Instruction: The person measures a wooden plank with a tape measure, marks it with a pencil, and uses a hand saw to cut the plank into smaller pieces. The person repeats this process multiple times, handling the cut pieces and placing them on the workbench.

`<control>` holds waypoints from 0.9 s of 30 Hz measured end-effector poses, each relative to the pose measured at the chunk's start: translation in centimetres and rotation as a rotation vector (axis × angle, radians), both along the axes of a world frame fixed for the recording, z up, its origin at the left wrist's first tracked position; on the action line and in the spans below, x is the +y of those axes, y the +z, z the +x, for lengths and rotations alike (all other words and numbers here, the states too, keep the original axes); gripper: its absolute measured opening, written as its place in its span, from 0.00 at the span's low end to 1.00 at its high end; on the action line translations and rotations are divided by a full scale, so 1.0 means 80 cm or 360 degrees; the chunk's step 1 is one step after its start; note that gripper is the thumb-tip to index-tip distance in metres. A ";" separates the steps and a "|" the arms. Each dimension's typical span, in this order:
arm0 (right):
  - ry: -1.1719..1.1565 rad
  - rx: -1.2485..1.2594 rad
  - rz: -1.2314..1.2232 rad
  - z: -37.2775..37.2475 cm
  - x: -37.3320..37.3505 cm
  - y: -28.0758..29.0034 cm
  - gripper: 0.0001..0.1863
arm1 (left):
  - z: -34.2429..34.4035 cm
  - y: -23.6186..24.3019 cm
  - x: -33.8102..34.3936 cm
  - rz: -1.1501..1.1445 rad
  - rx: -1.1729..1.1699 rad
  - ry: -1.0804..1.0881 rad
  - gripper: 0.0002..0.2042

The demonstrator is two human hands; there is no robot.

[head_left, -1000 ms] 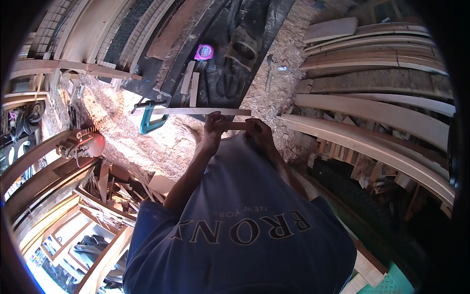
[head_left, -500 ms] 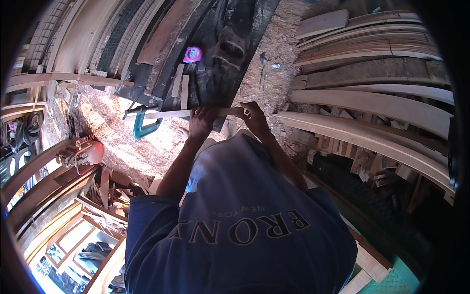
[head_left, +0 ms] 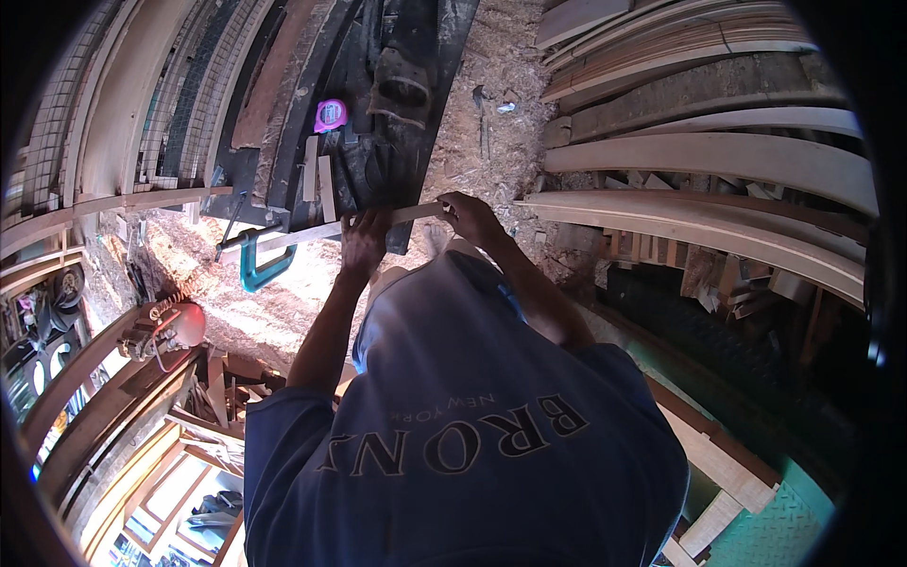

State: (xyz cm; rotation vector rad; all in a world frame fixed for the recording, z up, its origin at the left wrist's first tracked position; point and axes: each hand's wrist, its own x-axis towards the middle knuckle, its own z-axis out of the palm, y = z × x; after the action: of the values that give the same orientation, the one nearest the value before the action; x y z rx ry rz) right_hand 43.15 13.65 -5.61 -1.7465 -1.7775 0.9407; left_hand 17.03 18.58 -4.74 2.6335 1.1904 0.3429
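A long, pale wooden strip lies crosswise at the near end of the dark bench. My left hand is closed over its middle, fingers on the far side. At the strip's right end, my right hand pinches it between thumb and fingers. A teal C-clamp sits at the left end of the strip, beyond the bench's left edge. Two short wooden sticks lie farther up: one stick beside another stick. Past them is a pink tape measure.
A brown piece with an oval hole lies on the black bench. Wood shavings cover the floor. Stacked boards line the right side. A red tank stands at left, near leaning planks and frames.
The view has turned slightly, so bench and clamp appear farther left and the strip slants more, right end higher. Both hands keep their hold on the strip.
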 end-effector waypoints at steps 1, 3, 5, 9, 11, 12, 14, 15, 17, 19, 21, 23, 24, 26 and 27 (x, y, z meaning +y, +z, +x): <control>0.0006 0.0011 -0.0047 0.000 0.001 0.001 0.18 | 0.000 0.000 0.001 0.0046 -0.0032 -0.0036 0.14; 0.0054 -0.0001 -0.0091 0.001 0.002 0.003 0.18 | 0.005 0.000 0.004 0.0105 -0.0054 -0.0098 0.16; 0.0132 -0.0072 0.0013 0.003 0.002 0.002 0.18 | 0.014 0.000 0.009 0.0117 -0.0074 -0.0192 0.16; 0.0117 0.0012 -0.0005 0.004 -0.001 -0.003 0.20 | 0.036 0.000 0.013 -0.0038 -0.0170 -0.0266 0.15; 0.0075 0.0078 -0.0003 0.003 -0.003 -0.007 0.20 | 0.041 0.001 0.012 -0.0045 -0.0224 -0.0234 0.15; 0.0044 0.0082 -0.0046 0.003 -0.004 -0.008 0.20 | 0.042 0.001 0.012 -0.0054 -0.0235 -0.0222 0.14; -0.0018 0.0193 -0.0002 0.001 -0.006 -0.010 0.21 | 0.042 0.002 0.010 -0.0062 -0.0282 -0.0230 0.14; -0.0063 0.0236 -0.0021 0.000 -0.006 -0.009 0.21 | 0.042 0.002 0.009 -0.0049 -0.0309 -0.0226 0.14; -0.0119 0.0085 -0.0042 -0.002 -0.008 -0.005 0.20 | 0.041 0.001 0.009 -0.0099 -0.0324 -0.0206 0.16; -0.0127 -0.0078 -0.0078 -0.004 -0.010 0.002 0.18 | 0.041 0.001 0.009 -0.0099 -0.0338 -0.0201 0.16; -0.0084 -0.0275 -0.0112 -0.006 -0.013 0.010 0.15 | 0.042 0.000 0.008 -0.0077 -0.0327 -0.0211 0.16; 0.0032 -0.0330 -0.0107 -0.008 -0.016 0.015 0.13 | 0.043 -0.003 0.007 -0.0106 -0.0335 -0.0169 0.15; 0.0096 -0.0356 -0.0070 -0.009 -0.017 0.016 0.13 | 0.043 -0.004 0.006 -0.0124 -0.0327 -0.0146 0.15; 0.0052 -0.0339 0.0021 -0.011 -0.017 0.013 0.14 | 0.043 -0.009 0.004 -0.0092 -0.0338 -0.0111 0.12; 0.0063 -0.0316 0.0080 -0.011 -0.017 0.010 0.14 | 0.044 -0.012 0.004 -0.0072 -0.0343 -0.0083 0.11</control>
State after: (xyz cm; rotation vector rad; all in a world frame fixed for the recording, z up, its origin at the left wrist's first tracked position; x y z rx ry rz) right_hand 42.23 12.33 -4.77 -1.8330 -1.9484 0.7527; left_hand 20.55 18.87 -5.67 2.5083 1.0464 0.5665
